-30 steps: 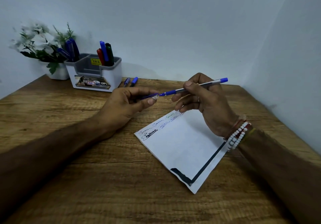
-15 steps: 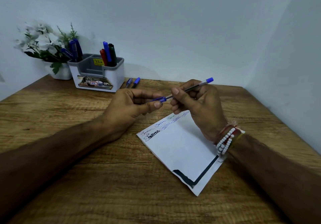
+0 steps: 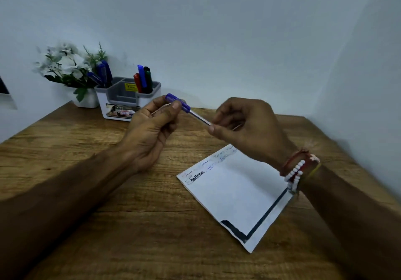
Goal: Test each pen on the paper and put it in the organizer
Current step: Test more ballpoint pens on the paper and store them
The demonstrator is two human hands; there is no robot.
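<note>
From the head view, both hands are raised over the far half of the tabletop [image 3: 152, 236], and one pen [image 3: 196, 114] is held between them, clear of the wood. The left hand [image 3: 152, 127] is turned palm inward. Its thumb and fingertips are closed on the pen's blue end, which sticks out up and left past the fingers. From there the pale barrel slants down to the right into the right hand [image 3: 245, 127], where the thumb and forefinger are pinched on it and the other fingers are curled behind. Whether the blue piece is fully seated on the barrel cannot be told.

The pen hangs between the organizer [image 3: 102, 106] and the paper [image 3: 236, 190], touching neither. The paper lies flat and skewed toward the right edge of the tabletop, just below the right wrist. It has scribbled test lines along its far edge and a dark band along its near right edge.

The organizer stands at the far left corner by the wall [image 3: 217, 29], partly behind the left hand's fingers. Blue pens [image 3: 104, 73] stand in its left rear compartment. Red, blue and green markers [image 3: 143, 79] stand upright in its right compartment. A flower pot [image 3: 86, 99] with white blooms sits just beside it on the left. Beaded bracelets [image 3: 297, 171] circle the right wrist.
</note>
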